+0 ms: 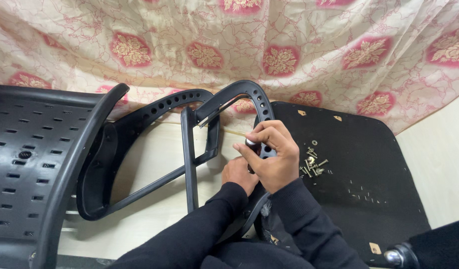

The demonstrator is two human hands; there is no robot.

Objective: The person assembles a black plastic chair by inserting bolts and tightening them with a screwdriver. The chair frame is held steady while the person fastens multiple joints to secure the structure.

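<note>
Currently your right hand (274, 159) grips a screwdriver handle (251, 143) at the black armrest (259, 102); your left hand (238, 174) steadies the armrest below, beside loose screws (313, 165).

Background around the chair parts
A flowered cloth (289, 55) hangs behind; a perforated black backrest (25, 164) lies left, loose bolts (313, 164) right.

**Black armrest upright against the seat base**

A black plastic chair armrest (249, 107), curved and pierced with a row of round holes, stands upright at the edge of the dark seat underside (369, 164). A dark-handled tool (251, 148) with a pale band is pressed against its holed strip.
</note>
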